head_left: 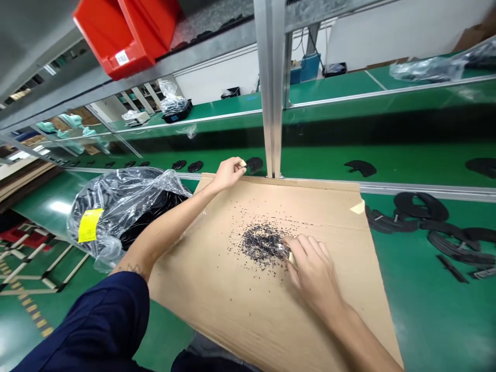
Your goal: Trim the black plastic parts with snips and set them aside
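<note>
My left hand (229, 173) reaches to the far edge of the cardboard sheet (217, 274). Its thumb and finger, with a pale cover on a fingertip, are pinched at the edge of a flat, rounded black part (254, 165) over the green belt. Nearer to me, my right hand (313, 266) is closed around a small shiny tool (284, 250); most of it is hidden by the fingers, so its kind cannot be made out. The tool's end is at the right side of a pile of tiny black pieces (260, 243) scattered over the cardboard.
Curved black parts (422, 206) lie on the green table at right. More sit along the belt (310, 160). A plastic bag (127, 206) with black contents stands left of the cardboard. A metal post (270, 93) rises behind it; a red bin (127, 36) hangs above.
</note>
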`<state>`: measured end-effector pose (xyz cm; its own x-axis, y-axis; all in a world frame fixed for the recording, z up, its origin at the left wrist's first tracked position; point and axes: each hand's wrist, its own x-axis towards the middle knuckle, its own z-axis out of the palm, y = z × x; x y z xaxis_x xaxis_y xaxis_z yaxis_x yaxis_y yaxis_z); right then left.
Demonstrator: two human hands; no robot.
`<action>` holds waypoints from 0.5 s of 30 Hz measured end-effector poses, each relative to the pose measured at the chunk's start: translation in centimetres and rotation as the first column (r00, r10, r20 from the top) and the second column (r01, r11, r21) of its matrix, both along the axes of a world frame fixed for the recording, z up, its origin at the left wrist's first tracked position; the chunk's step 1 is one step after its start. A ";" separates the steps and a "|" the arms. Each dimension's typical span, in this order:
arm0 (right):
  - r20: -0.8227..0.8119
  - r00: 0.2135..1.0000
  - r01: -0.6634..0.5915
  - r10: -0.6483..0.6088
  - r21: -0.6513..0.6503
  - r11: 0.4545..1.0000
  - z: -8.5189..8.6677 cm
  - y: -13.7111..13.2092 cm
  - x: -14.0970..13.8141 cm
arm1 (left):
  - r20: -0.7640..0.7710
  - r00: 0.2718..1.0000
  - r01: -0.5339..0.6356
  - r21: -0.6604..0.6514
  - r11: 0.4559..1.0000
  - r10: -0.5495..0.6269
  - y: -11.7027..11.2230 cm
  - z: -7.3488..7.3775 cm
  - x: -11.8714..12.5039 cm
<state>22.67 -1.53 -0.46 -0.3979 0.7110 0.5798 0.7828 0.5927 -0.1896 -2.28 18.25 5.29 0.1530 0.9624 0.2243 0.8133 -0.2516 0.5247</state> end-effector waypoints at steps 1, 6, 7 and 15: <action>-0.004 1.000 -0.013 0.013 0.028 1.000 0.1 0.0 -0.1 | 0.003 0.999 0.043 -0.022 0.999 -0.042 -2.0 0.3 -0.6; 0.002 0.986 -0.162 0.165 0.196 0.967 0.6 0.2 -0.9 | 0.059 0.874 0.486 -0.158 0.860 -0.483 -12.8 0.4 -1.2; 0.003 0.976 -0.215 0.219 0.218 0.952 0.7 0.2 -1.1 | 0.058 0.818 0.573 -0.176 0.800 -0.573 -14.5 0.3 -1.1; -0.164 0.917 -0.344 0.363 0.133 0.930 0.1 0.0 -1.6 | -0.530 0.822 0.136 -0.176 0.975 -0.210 -16.2 2.1 -8.5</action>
